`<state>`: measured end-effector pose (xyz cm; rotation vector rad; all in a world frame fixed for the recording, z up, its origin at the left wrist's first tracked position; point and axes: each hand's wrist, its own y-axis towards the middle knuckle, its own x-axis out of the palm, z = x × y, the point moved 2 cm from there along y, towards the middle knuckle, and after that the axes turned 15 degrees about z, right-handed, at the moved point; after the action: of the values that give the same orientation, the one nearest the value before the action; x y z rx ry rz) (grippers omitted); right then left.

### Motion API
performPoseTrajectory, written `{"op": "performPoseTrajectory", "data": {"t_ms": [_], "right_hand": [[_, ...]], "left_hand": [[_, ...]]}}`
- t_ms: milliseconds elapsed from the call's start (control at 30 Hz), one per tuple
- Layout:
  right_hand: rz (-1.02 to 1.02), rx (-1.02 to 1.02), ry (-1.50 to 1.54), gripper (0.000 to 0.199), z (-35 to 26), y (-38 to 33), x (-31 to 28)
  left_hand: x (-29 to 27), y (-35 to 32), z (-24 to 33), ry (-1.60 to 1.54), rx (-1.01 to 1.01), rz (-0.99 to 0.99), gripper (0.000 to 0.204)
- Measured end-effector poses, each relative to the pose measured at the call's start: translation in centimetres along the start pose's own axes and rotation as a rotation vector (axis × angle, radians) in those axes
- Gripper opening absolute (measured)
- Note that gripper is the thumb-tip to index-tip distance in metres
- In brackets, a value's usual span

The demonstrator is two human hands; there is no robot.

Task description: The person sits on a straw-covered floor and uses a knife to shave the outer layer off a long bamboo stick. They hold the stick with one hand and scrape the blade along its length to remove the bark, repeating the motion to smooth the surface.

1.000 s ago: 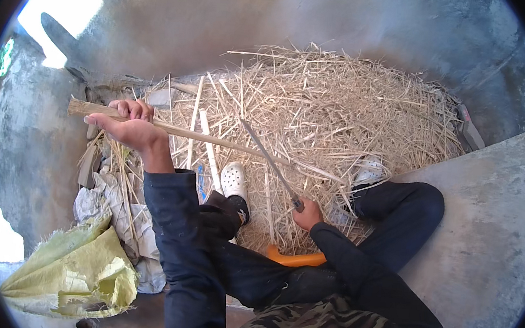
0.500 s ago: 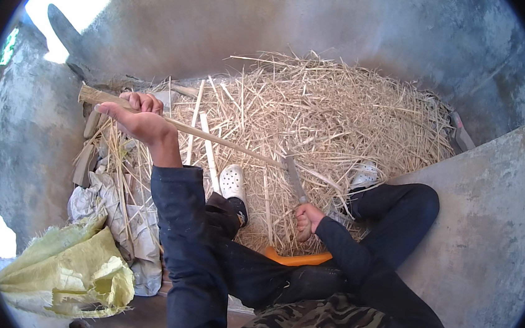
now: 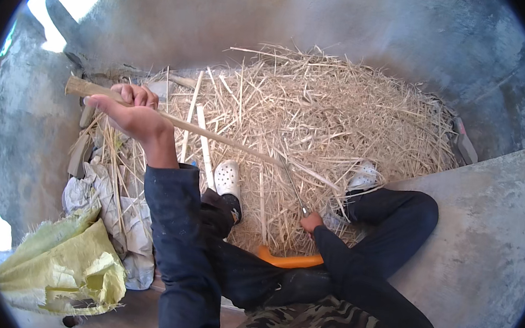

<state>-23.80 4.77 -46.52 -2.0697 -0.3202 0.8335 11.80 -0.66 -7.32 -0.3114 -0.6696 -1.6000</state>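
My left hand [image 3: 138,119] is raised at the left, its fingers wrapped round a long pale wooden stick [image 3: 215,137]. The stick's thicker end juts out beyond the hand, and the thin end slants down to the right over the straw. A knife [image 3: 293,184] is in my right hand [image 3: 312,221], low at the centre right. Its blade is seen nearly edge-on, with the tip beside the stick's thin end; whether they touch I cannot tell. The handle is mostly hidden in the fist.
A heap of straw and shavings [image 3: 342,115] lies against the concrete wall [image 3: 275,15]. My white clogs [image 3: 228,178] stand in it. Left are a yellow woven sack [image 3: 60,265] and crumpled pale sheeting [image 3: 141,234]. An orange curved thing [image 3: 291,261] shows beneath me; a low wall [image 3: 481,233] rises right.
My left hand and the stick have shifted slightly left and up. The knife has turned, its blade going from broadside to nearly edge-on, and my right hand has rolled with it.
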Motion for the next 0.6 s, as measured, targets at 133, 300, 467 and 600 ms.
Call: {"op": "performPoseTrajectory", "data": {"t_ms": [133,300,467,600], "right_hand": [[-0.580,0.268,0.706,0.018,0.6,2.2,1.3],[-0.138,-0.018,0.302,0.010,-3.9,-2.7,-0.2],[0.174,-0.735,-0.058,0.024,-6.2,-6.4,-1.0],[0.254,-0.651,-0.084,0.024,-5.1,-5.0,-0.9]], "left_hand": [[1.1,-0.1,-0.8,-0.014,-0.045,0.006,0.058],[0.2,0.4,-0.4,0.003,-0.028,0.018,0.059],[-0.1,-0.4,0.0,0.021,-0.007,0.011,0.059],[-0.1,0.0,0.0,0.020,-0.025,0.039,0.059]]}}
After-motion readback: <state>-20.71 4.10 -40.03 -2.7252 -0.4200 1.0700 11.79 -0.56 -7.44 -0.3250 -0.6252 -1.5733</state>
